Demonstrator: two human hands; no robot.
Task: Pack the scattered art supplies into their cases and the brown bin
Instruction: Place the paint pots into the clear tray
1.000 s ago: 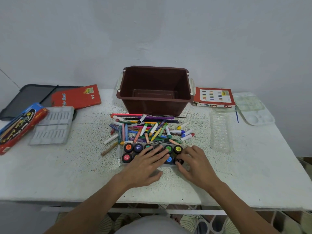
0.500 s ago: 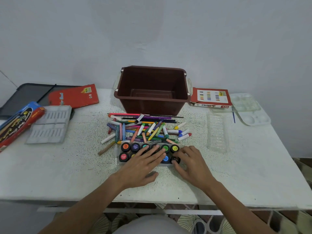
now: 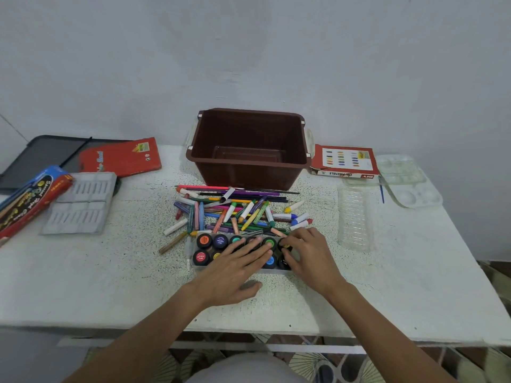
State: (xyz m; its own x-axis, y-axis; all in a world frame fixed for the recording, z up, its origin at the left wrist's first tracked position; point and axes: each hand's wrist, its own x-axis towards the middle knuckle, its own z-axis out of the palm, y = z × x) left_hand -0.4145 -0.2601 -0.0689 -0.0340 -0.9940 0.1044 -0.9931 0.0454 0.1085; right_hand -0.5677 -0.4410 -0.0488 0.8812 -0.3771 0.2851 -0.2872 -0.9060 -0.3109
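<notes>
Black-lidded paint pots (image 3: 220,241) sit 2 rows in clear tray (image 3: 190,254).

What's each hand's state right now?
Left hand: open, fingers flat on the paint pots.
Right hand: fingers curled round the yellow-capped paint pot.

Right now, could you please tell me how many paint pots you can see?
10 paint pots: six in the tray's far row, four in the near row, two at each end. The left hand covers its middle, so more may be hidden.
</notes>
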